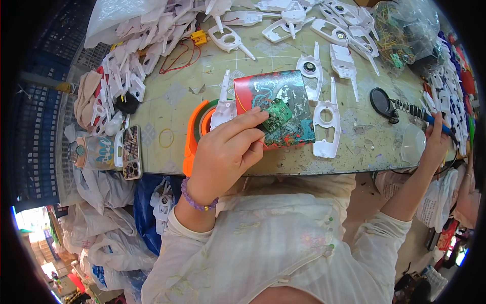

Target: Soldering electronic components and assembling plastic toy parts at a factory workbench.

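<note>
My left hand point(230, 147) pinches a small green circuit board point(277, 115) at its left edge. The board is over a red box-like block point(248, 88) whose top is covered in worn teal and silver patches. An orange tape dispenser point(190, 147) with a roll in it sits just left of the block, partly behind my hand. At the right, my right hand point(435, 142) is closed around the blue handle of a soldering iron point(445, 129). The iron's front end is inside the coil of a black spring stand point(405, 107). White plastic housings point(327, 129) lie beside the block.
Heaped white housings point(152, 30) fill the far left, and more lie along the back. A clear bag of wires point(405, 30) is at the back right. A phone point(132, 152) and a plastic jar point(93, 152) are at the left edge. A translucent cup point(413, 143) lies near my right hand.
</note>
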`<state>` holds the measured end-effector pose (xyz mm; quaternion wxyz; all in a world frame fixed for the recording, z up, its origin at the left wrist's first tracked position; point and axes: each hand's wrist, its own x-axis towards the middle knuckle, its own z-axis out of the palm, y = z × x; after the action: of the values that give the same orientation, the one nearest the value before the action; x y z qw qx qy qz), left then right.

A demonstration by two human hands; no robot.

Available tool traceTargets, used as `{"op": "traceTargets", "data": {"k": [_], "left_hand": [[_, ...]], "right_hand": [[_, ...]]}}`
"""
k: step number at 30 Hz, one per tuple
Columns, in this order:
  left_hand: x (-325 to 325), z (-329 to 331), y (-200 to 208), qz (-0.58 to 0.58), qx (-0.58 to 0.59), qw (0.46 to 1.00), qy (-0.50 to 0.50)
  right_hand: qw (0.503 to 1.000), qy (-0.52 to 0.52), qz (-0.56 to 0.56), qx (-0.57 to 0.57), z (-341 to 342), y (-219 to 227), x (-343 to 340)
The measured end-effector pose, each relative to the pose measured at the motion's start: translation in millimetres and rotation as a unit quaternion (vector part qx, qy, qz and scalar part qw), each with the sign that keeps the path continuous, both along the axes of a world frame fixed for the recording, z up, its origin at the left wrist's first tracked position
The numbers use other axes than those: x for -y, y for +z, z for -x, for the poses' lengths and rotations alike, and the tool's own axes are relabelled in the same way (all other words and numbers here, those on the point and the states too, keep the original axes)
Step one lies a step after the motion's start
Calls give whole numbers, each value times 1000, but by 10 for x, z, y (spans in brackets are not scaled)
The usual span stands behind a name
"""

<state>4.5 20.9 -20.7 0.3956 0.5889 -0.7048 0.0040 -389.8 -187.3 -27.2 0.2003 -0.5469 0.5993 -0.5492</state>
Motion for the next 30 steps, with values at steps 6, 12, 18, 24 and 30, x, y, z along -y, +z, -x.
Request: {"op": "traceTargets", "data": {"k": [6,12,18,24,30], "left_hand": [[-5,-20,23,-6,-3,1000,-10],[-1,-47,27,-17,10,1000,-22],[3,-49,57,-15,32,999,-30],[-9,-65,55,-28,21,999,-40],[-18,-62,64,-37,13,998,-38]], "right_hand": [[713,-175,350,-582,1210,330,-134],[902,197,382,-42,-718,275,-1135],[883,309,326,138,-1340,116,-1337],[871,398,256,136,-1507,103,-1337],[872,404,247,123,-1590,81,-1335]]}}
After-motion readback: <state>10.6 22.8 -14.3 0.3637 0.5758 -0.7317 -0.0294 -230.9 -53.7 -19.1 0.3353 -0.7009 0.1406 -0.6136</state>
